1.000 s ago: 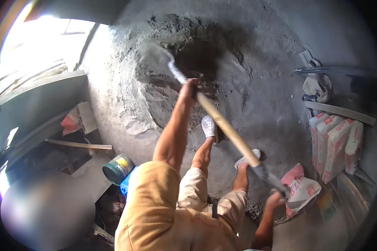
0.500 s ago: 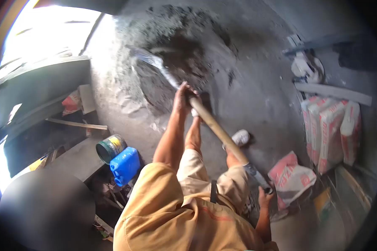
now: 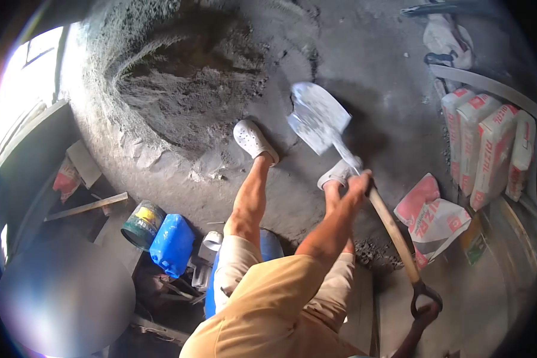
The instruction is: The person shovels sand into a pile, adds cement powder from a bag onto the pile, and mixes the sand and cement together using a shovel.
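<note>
My left hand point(image 3: 359, 182) grips the lower end of a shovel's point(image 3: 394, 230) wooden shaft, close to the metal neck. My right hand point(image 3: 425, 315) is closed round the dark D-shaped grip at the other end. The shovel's blade point(image 3: 320, 117) hangs over the floor in front of my right foot, smeared grey, with no heap of material visible on it. To its left lies a grey, powdery pile of cement or sand mix point(image 3: 179, 101), darker in its hollow. My left foot, in a white clog point(image 3: 253, 141), stands at the pile's edge.
Several bagged cement sacks point(image 3: 494, 155) lean at the right, with a torn sack point(image 3: 435, 224) before them. On the left are a blue jerrycan point(image 3: 173, 244), a dark green bucket point(image 3: 142, 225) and a wooden strip point(image 3: 88, 206). Grey boards stand along the left side.
The shovel has swung from the pile to the right, both hands still on it. The view has shifted too, and my left foot now shows beside the pile.
</note>
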